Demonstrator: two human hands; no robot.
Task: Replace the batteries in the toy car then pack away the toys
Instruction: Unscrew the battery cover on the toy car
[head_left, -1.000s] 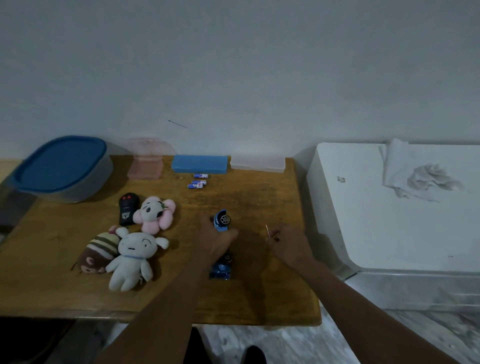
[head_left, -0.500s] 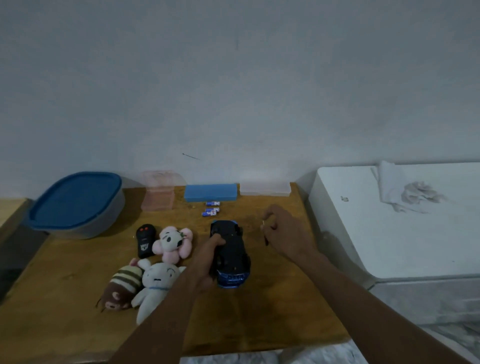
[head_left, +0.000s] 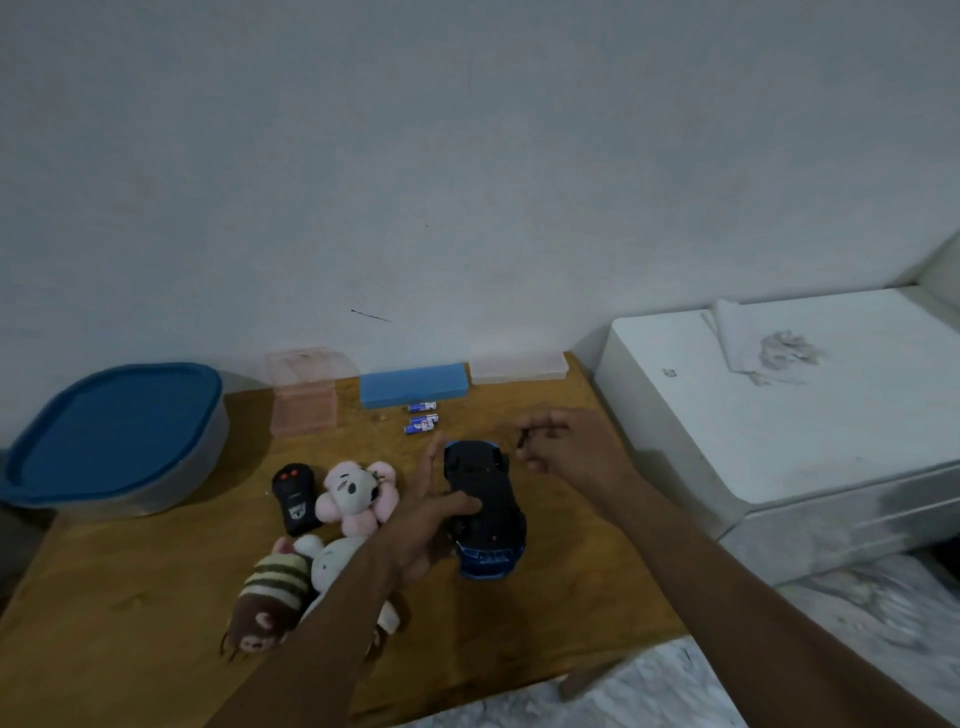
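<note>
Left hand (head_left: 429, 519) holds toy car (head_left: 491, 501); right hand (head_left: 574, 448) pinches stick (head_left: 522, 439) beside.

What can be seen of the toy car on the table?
The toy car looks like plastic, with a blue body and a black underside. It lies upside down on the wooden table, blue end toward the camera. The left hand holds it, thumb across the underside, fingers along its left side. The right hand pinches a thin dark tool near its far right corner; contact cannot be told.
</note>
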